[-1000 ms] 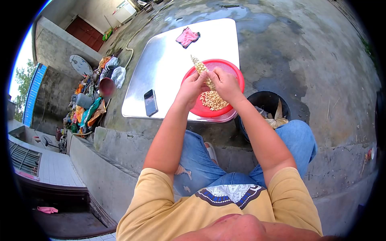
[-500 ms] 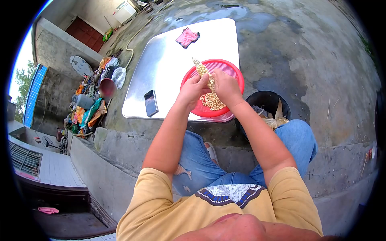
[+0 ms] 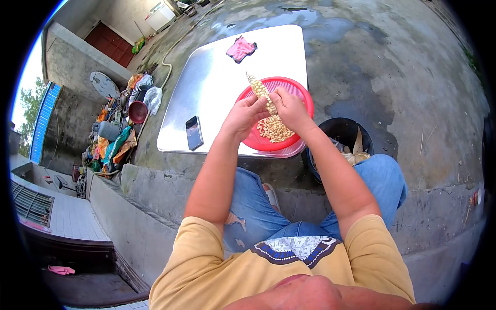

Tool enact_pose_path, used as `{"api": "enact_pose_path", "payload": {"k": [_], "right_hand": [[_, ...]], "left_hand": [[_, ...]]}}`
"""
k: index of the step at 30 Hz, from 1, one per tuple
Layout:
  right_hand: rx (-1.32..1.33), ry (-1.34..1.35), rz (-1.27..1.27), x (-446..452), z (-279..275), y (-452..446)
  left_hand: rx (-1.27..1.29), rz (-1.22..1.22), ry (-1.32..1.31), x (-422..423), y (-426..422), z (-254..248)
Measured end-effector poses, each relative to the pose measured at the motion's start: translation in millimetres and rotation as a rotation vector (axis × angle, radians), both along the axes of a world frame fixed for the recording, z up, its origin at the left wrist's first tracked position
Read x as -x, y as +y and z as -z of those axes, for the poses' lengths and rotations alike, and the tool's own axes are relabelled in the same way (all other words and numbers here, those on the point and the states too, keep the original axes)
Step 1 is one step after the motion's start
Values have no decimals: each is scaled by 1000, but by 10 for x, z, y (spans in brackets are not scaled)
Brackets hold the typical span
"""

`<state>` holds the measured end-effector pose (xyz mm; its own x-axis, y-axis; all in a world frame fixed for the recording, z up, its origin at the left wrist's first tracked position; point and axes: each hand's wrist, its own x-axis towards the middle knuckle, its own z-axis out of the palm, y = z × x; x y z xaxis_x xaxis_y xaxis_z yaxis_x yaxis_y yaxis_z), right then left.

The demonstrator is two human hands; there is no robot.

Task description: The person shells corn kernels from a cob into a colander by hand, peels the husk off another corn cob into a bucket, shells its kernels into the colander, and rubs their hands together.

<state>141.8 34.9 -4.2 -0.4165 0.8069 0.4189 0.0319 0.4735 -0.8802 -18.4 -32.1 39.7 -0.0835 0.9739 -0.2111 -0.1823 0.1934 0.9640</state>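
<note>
A pale corn cob (image 3: 260, 90) slants over a red plastic basket (image 3: 305, 94), its tip pointing away from me. My left hand (image 3: 246, 117) is closed around the cob's left side. From the right, my right hand (image 3: 290, 109) presses on the cob's near end, its fingers bent against the kernels. Loose corn kernels (image 3: 275, 130) lie in a heap in the basket, below my hands. The basket rests at the near right part of a shiny table (image 3: 206, 77).
A phone (image 3: 194, 133) lies at the table's near left, and a pink cloth (image 3: 241, 49) near its far edge. On the right, a black bucket (image 3: 338, 128) holds husks beside my knee. A pile of bags and containers (image 3: 108, 130) stands at the left.
My right hand has shifted slightly along the cob, its fingers rolling over and back. My left hand and the cob have moved only a little.
</note>
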Motion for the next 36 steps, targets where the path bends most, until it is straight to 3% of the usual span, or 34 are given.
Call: {"api": "enact_pose_path", "payload": {"k": [5, 11, 20, 26, 36], "right_hand": [[-122, -85, 144, 31, 100, -12], [18, -11, 86, -16, -36, -25], [-157, -218, 169, 4, -11, -61], [-288, -212, 228, 32, 63, -62], [-108, -75, 120, -16, 26, 14]], "left_hand": [[23, 20, 9, -49, -39, -69], [-21, 152, 120, -16, -37, -52], [-18, 149, 273, -106, -49, -48], [-17, 160, 291, -129, -48, -27], [7, 160, 246, -83, -3, 3]]}}
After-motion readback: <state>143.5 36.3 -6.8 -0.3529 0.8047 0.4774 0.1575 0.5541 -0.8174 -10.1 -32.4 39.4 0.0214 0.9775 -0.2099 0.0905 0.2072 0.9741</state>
